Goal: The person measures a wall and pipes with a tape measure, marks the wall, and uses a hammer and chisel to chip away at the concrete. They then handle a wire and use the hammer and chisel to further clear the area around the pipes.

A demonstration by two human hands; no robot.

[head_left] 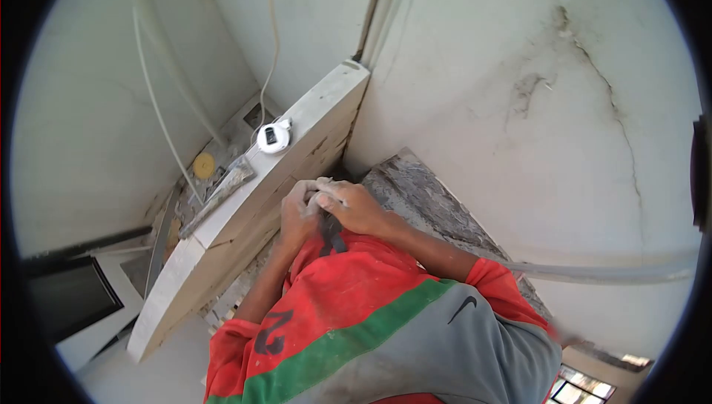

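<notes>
My left hand (298, 210) and my right hand (354, 207) meet in front of my waist, just past the hem of the red, green and grey shirt (371, 293). Pale dust coats the fingers of both. They are curled and pressed against each other, so whatever lies between them, if anything, is hidden. A dark strap or cord (334, 239) hangs just below the hands. To their upper left, a round white device (274, 138) with a small dark display rests on top of the low white wall (311, 111), apart from both hands.
A dusty flat bar (219, 196) lies along the low wall's edge, near a yellow disc (203, 166). Thin cables hang at left. A rough grey surface (423, 189) is beyond my right arm. A pale pipe (608, 274) runs along the cracked wall (549, 144).
</notes>
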